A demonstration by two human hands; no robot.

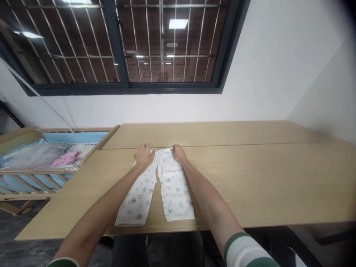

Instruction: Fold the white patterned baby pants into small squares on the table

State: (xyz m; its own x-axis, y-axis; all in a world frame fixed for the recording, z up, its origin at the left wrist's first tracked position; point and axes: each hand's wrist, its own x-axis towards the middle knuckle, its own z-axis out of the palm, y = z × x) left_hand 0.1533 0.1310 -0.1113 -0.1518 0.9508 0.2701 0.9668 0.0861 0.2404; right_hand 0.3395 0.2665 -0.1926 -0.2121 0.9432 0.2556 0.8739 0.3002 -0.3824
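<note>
— Fingers [146,150] of the left hand [144,155]: spread and laid flat on the waistband corner of the baby trousers [155,185], centre of frame. Nothing pinched; it reads as pressing the cloth down.

— Right hand [178,153]?

— Fingers curled at the opposite waistband corner, just right of centre. Whether they nip the hem or only rest on it, I cannot tell; they are too small in view. My reading is that the two hands sit at the two corners so the top edge lies straight and taut between them.

— Item itself?

— One pair, white with a small green and pink print. Lies flat on the wooden table [264,178], waist away from the person, both legs pointing toward the near edge, slightly splayed, cuffs just short of the edge. Placed close in, probably so both arms reach the waist without stretching.

— Other entries?

— Wooden cot [58,171], left of frame, touching or just beside the table's left end; I cannot say which. Holds pale bedding and a pink garment [64,159]. Barred window [122,44] across the upper left, white wall below it. Striped green and white sleeve cuffs at the bottom edge, pushed up the forearms.
</note>
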